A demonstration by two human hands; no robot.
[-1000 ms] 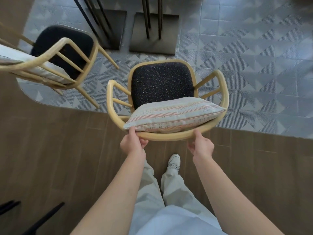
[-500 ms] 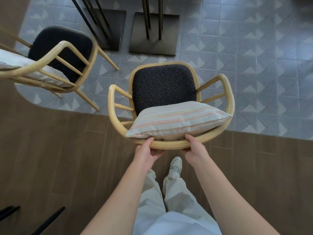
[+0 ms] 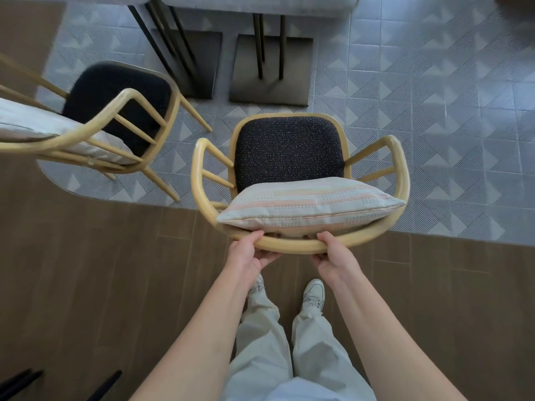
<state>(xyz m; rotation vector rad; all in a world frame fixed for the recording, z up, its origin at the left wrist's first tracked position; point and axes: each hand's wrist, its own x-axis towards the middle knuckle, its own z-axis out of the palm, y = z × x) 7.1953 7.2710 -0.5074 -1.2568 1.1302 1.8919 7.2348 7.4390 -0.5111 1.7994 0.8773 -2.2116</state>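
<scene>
A light wooden armchair with a dark speckled seat stands in front of me, facing away toward a table. A pale striped cushion leans against its curved backrest. My left hand grips the backrest rail left of centre, thumb on top and fingers curled under it. My right hand grips the same rail just right of centre in the same way. Both hands sit close together.
A second matching chair with its own pale cushion stands at the left. Two dark table bases and a grey tabletop edge lie ahead. The chair stands where patterned grey tiles meet brown wood flooring. My feet are below.
Both hands have slid inward along the backrest rail and closed round it. The chair now stands nearer the table bases and the grey tabletop has come into view.
</scene>
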